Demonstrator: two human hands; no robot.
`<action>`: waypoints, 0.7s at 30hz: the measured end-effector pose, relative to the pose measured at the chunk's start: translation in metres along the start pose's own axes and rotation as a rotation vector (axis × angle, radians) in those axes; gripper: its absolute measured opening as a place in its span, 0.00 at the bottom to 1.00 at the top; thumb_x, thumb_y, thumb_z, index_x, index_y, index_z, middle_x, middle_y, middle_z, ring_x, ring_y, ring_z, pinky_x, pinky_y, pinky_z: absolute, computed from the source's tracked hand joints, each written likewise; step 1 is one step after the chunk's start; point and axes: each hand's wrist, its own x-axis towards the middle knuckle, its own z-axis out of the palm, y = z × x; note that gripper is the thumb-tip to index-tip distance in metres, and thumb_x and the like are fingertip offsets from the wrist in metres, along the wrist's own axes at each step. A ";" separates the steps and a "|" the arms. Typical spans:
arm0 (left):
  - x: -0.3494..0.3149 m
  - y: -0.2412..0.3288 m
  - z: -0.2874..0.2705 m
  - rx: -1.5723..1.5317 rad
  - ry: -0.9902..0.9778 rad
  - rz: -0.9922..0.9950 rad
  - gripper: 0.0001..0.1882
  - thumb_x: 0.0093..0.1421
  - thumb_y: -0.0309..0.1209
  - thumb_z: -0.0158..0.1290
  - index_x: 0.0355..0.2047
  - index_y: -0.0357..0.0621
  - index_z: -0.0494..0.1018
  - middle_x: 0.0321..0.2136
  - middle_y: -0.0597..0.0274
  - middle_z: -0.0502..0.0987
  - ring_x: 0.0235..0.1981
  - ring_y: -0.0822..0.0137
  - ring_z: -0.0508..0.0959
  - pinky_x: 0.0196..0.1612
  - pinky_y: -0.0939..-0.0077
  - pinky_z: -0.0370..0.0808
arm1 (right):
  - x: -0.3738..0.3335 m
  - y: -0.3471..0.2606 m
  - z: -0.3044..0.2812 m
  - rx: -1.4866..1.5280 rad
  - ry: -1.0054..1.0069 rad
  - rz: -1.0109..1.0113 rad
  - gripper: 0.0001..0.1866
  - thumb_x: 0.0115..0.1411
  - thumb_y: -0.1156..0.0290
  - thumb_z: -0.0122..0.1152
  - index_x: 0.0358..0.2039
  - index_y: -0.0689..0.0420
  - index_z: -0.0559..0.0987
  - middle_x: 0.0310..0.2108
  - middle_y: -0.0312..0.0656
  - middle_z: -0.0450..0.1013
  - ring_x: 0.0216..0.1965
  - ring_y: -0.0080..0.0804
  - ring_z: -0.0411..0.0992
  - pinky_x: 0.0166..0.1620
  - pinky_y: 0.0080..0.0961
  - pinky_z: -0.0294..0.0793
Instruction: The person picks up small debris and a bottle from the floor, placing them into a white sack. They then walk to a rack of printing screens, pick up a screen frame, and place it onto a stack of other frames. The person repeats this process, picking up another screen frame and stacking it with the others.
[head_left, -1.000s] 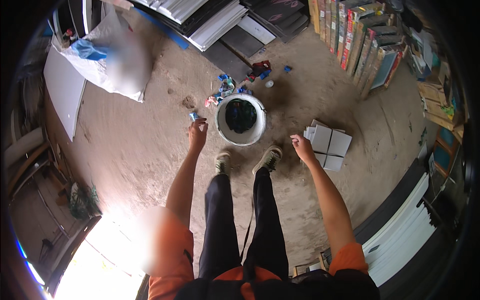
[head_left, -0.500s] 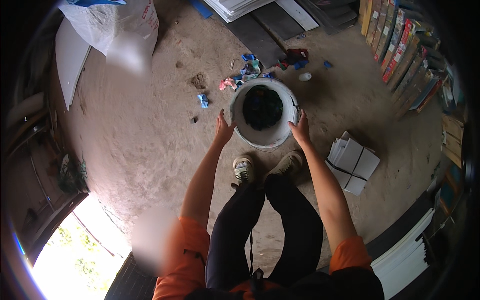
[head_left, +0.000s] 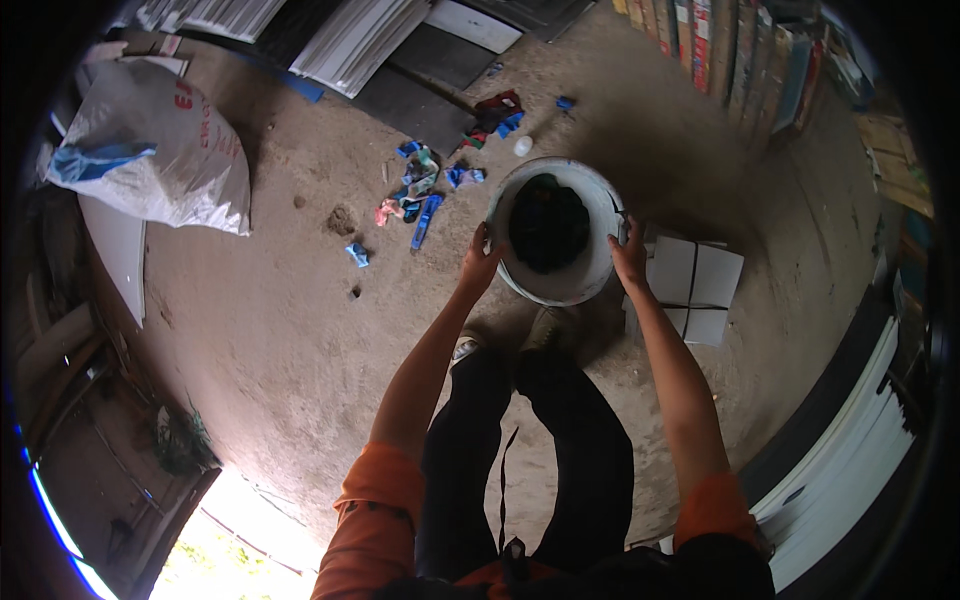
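Observation:
A round, whitish bucket [head_left: 562,288] is between my two hands, its mouth facing up toward me. Dark, crumpled stuff [head_left: 548,222] lies inside it, too shadowed to name. My left hand [head_left: 481,264] is closed on the left side of the bucket's rim. On the opposite side, my right hand [head_left: 629,256] grips the rim by a dark fitting. The bucket's underside is hidden from view. Just beyond my right hand lies a strapped bundle of white sheets [head_left: 712,280], its left part covered by the hand and forearm.
Colourful cloth scraps [head_left: 420,180] and a small white bottle [head_left: 523,146] lie on the dirt floor. A large white sack [head_left: 190,150] stands at the far left. Stacked sheets [head_left: 350,50] sit at the back, and worn upright boards [head_left: 745,60] line the far right.
The bucket has moved to the right with both hands on it, away from the cloth scraps and toward the strapped bundle. My view has turned, and more of the sack shows.

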 end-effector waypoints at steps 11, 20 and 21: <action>0.057 0.008 0.083 -0.155 -0.113 0.079 0.28 0.51 0.29 0.50 0.51 0.37 0.55 0.45 0.50 0.65 0.46 0.59 0.66 0.47 0.70 0.64 | 0.017 0.051 -0.039 0.090 0.169 0.102 0.37 0.45 0.71 0.58 0.54 0.62 0.52 0.52 0.54 0.53 0.54 0.47 0.51 0.55 0.35 0.49; -0.004 0.057 -0.015 -0.022 0.020 0.099 0.23 0.52 0.28 0.49 0.48 0.38 0.58 0.43 0.51 0.67 0.43 0.64 0.68 0.45 0.73 0.65 | -0.040 0.025 -0.071 -0.210 0.310 -0.266 0.30 0.43 0.75 0.57 0.49 0.61 0.60 0.47 0.53 0.58 0.50 0.48 0.54 0.52 0.37 0.52; -0.022 0.054 -0.034 0.018 0.056 0.092 0.23 0.52 0.28 0.49 0.48 0.38 0.58 0.42 0.51 0.67 0.43 0.64 0.69 0.45 0.73 0.65 | -0.056 0.018 -0.075 -0.247 0.271 -0.244 0.27 0.43 0.75 0.57 0.47 0.60 0.62 0.46 0.52 0.59 0.49 0.48 0.55 0.52 0.37 0.53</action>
